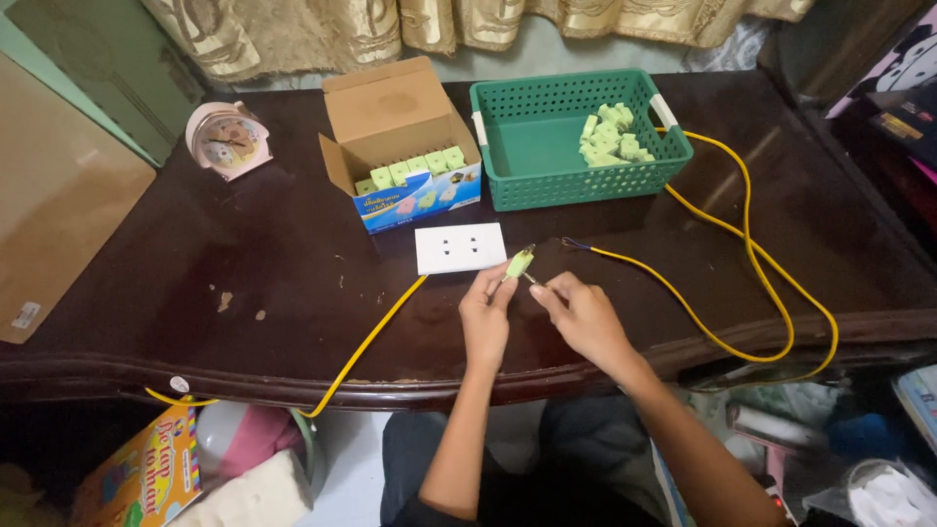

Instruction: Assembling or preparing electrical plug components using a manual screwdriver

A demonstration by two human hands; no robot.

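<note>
A small green plug is pinched by the left hand; its prong is gripped by the right hand; a white socket plate lies just left; a green basket and an open box are set farther off.

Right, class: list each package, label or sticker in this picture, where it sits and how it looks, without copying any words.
Open cardboard box: table centre, brown flaps, blue printed front, green pieces inside.
Colourful box: below the table's left edge, orange and yellow.
White sticker: on the brown board at far left, small rectangle.
Round sticker: table's front edge, white.
</note>
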